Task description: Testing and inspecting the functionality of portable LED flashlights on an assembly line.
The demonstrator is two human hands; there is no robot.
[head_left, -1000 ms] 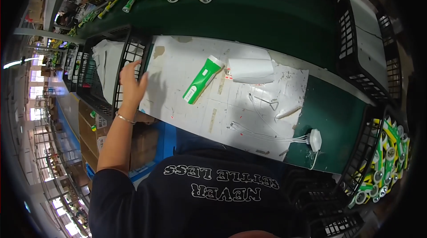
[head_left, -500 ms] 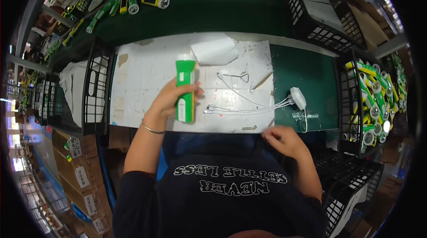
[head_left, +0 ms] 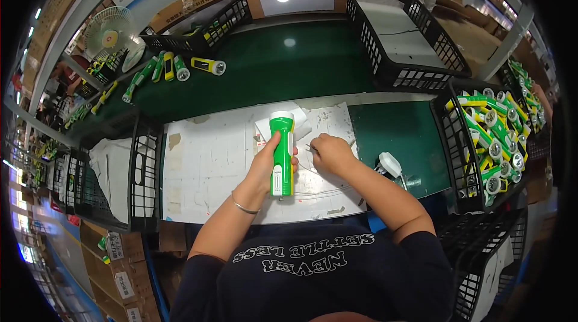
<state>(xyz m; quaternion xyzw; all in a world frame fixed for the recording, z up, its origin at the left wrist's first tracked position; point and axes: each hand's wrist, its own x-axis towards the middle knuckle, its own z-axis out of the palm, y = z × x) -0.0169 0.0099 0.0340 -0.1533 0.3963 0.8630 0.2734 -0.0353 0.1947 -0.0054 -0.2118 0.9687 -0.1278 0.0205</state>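
Head view: the left hand (head_left: 268, 162) is clamped around a green-and-white flashlight (head_left: 282, 153), its long axis pointing away from the body. Just to its right, the right hand (head_left: 330, 152) pinches a thin wire (head_left: 310, 148) over the white worktop (head_left: 205, 165).

Right hand (head_left: 330, 152) covers whatever thin item it pinches; prob. a wire, too small to tell. Left hand (head_left: 269, 162) hides part of the green flashlight (head_left: 281, 154). Flashlights in the right-side crate (head_left: 456, 159) blur toward the rim.
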